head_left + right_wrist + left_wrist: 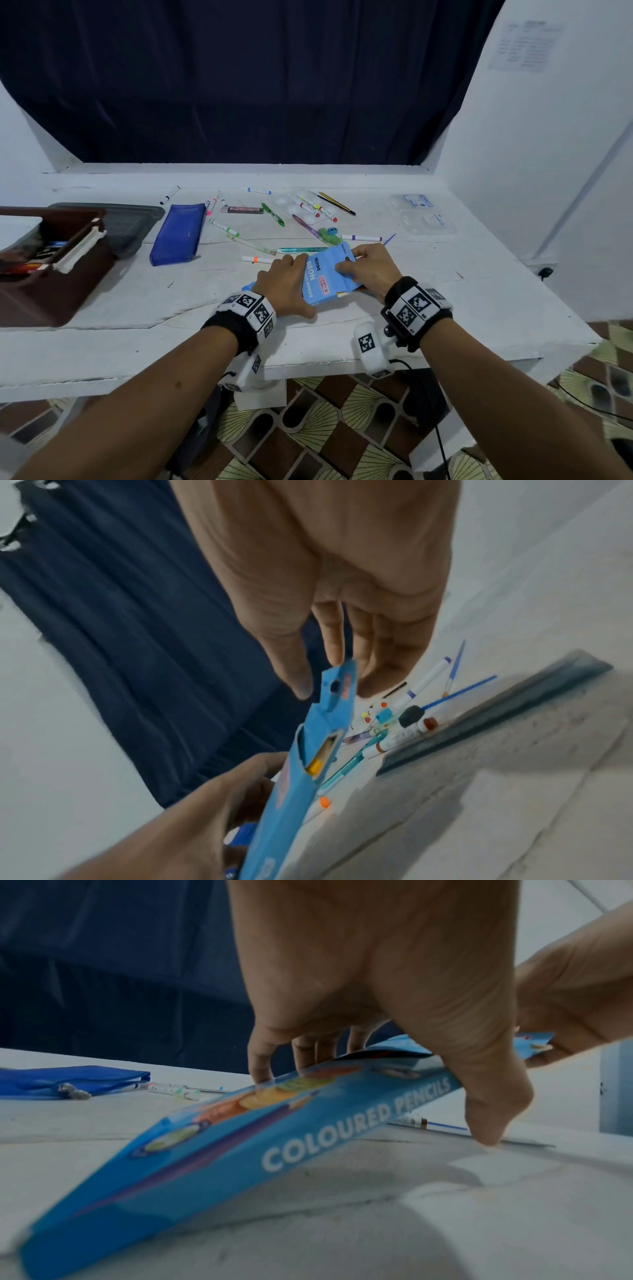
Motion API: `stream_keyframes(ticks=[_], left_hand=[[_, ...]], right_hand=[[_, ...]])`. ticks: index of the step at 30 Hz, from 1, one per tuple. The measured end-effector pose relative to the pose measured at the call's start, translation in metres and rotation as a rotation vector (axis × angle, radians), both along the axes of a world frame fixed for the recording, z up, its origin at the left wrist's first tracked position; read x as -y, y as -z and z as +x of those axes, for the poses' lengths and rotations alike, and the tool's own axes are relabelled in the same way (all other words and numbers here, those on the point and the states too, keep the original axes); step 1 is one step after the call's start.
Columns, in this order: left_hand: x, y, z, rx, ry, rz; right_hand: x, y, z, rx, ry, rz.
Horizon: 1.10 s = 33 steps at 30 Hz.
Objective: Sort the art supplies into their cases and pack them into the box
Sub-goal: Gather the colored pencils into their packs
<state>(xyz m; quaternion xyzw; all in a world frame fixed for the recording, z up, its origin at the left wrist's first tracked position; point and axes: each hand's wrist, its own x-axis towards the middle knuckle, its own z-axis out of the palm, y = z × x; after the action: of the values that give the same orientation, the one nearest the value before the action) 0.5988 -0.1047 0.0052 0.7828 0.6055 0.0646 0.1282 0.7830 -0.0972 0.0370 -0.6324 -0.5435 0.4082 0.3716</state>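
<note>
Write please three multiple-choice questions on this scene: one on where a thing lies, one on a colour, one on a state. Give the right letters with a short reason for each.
1. Where does the blue zip pouch lie?
A. inside the brown box
B. on the table, between the brown box and the loose markers
C. under the right hand

2. What colour is the coloured pencils box?
A. red
B. light blue
C. black

3. How is the end flap of the coloured pencils box?
A. open
B. taped shut
C. torn off

Answers:
1 B: in the head view the pouch rests flat on the table, to the right of the brown box.
2 B: its printed face is light blue in every view.
3 A: the right wrist view shows the flap raised at the fingers of the right hand, with pencil ends showing in the mouth, while the left hand holds the box.
</note>
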Motion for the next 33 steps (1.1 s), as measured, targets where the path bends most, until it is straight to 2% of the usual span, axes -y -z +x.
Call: stream_keyframes(ticks=[4, 5, 8, 9, 15, 20, 26, 29, 33], left_hand=[[0.001, 0.004, 0.0, -0.094, -0.03, -0.024], [0.001, 0.005, 0.0, -0.102, -0.037, -0.03], [0.0, 0.006, 0.003, -0.121, -0.061, -0.021], [0.0, 0.006, 0.004, -0.131, -0.07, -0.018], [0.002, 0.005, 0.021, -0.21, -0.09, 0.019], [0.002, 0.006, 0.029, -0.223, -0.122, -0.015], [0.004, 0.013, 0.029, -0.155, -0.136, 0.023], [0.005, 0.012, 0.027, -0.113, -0.139, 0.054], [0.002, 0.008, 0.024, -0.121, -0.099, -0.014]], right_hand=[[0.003, -0.002, 0.006, 0.097, 0.033, 0.107], [0.005, -0.002, 0.006, 0.173, 0.019, 0.145], [0.006, 0.004, 0.0, 0.577, -0.086, 0.25], [0.004, 0.008, -0.003, 0.627, -0.116, 0.228], [-0.001, 0.02, -0.01, 0.596, -0.113, 0.03], [0.0, 0.018, -0.016, 0.638, -0.048, 0.038], [0.005, 0.02, -0.013, 0.59, -0.028, 0.08], [0.007, 0.029, -0.01, 0.414, -0.082, 0.117], [0.004, 0.034, -0.003, 0.205, -0.124, 0.075]])
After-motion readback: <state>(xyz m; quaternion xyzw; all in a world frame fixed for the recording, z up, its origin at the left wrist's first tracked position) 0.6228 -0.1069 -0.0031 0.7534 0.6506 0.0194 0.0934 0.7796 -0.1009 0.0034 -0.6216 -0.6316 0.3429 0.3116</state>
